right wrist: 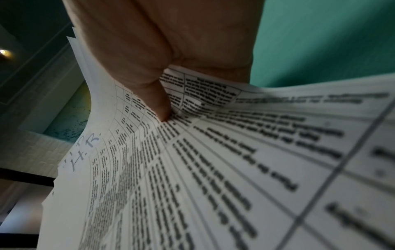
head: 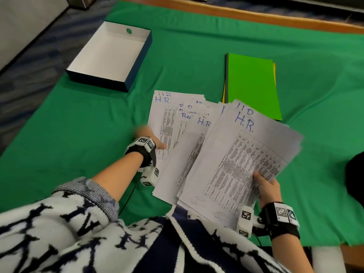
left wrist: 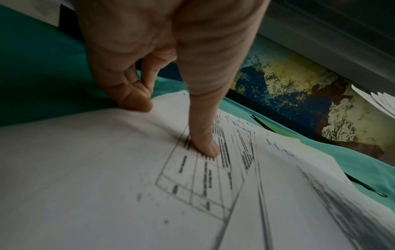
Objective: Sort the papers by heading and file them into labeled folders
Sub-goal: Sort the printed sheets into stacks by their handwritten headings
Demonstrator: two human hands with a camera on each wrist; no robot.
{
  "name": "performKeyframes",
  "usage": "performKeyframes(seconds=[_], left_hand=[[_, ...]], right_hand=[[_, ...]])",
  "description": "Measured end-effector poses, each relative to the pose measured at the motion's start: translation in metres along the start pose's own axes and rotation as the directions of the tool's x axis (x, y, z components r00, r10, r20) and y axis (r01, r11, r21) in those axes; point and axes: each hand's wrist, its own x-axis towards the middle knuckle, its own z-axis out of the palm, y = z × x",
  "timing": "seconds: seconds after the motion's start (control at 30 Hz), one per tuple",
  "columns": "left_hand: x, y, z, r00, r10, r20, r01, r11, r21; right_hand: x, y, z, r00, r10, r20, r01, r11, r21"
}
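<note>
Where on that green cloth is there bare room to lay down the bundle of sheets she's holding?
Bare green tablecloth lies left of the spread white papers, below the open white cardboard box; more lies right of the green folder. The middle is crowded: the left hand presses the papers, and the right hand grips the H.R. stack.

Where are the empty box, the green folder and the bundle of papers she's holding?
box (head: 110,54): head view, bare white floor.
green folder (head: 254,83): head view, cover's middle.
held papers (head: 242,158): head view, top sheet's printed table.

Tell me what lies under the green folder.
Under the green folder a yellow folder peeks out along the right edge and near the lower left corner, both lying on the green cloth. Any labels or further folders beneath are covered.
</note>
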Motion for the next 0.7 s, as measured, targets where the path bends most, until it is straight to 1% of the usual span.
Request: performKeyframes(seconds=[0.07,0.13,0.23,0.33,0.43,0.5,0.57,0.63,0.7], left_hand=[[0.0,0.002,0.002,1.0,-0.011,0.022,0.011,1.0,-0.001],[-0.001,0.0,0.001,0.999,-0.037,0.011,0.037,0.999,0.006],[-0.005,0.001,-0.006,0.999,-0.05,0.015,0.048,0.996,0.08],[-0.005,0.007,-0.013,0.995,-0.085,0.06,0.084,0.996,0.028],[-0.007,0.012,-0.02,0.992,-0.074,0.104,0.073,0.997,0.006],[-0.009,0.014,-0.019,0.994,-0.047,0.095,0.045,0.999,0.023],[-0.012,0.015,-0.01,0.999,0.003,0.04,-0.004,0.999,0.034],[-0.019,0.015,0.004,0.994,0.099,-0.052,-0.097,0.994,0.041],[-0.024,0.012,0.016,0.972,0.205,-0.113,-0.197,0.977,0.079]], right_hand=[[0.001,0.0,0.0,1.0,-0.006,-0.002,0.006,1.0,-0.008],[0.001,-0.001,0.001,1.0,-0.007,0.013,0.008,1.0,-0.003],[0.001,0.0,0.002,1.0,-0.006,0.018,0.006,1.0,0.003],[0.001,0.001,0.003,1.0,-0.012,0.015,0.012,1.0,-0.009],[0.001,-0.002,0.005,1.0,-0.021,0.021,0.021,1.0,-0.009],[0.002,-0.002,0.005,0.999,-0.027,0.024,0.027,1.0,-0.013],[0.003,-0.003,0.005,0.999,-0.024,0.023,0.024,1.0,-0.01],[0.002,-0.003,0.006,0.999,-0.025,0.032,0.025,1.0,-0.004],[0.0,-0.004,0.007,0.999,-0.032,0.041,0.032,0.999,0.002]])
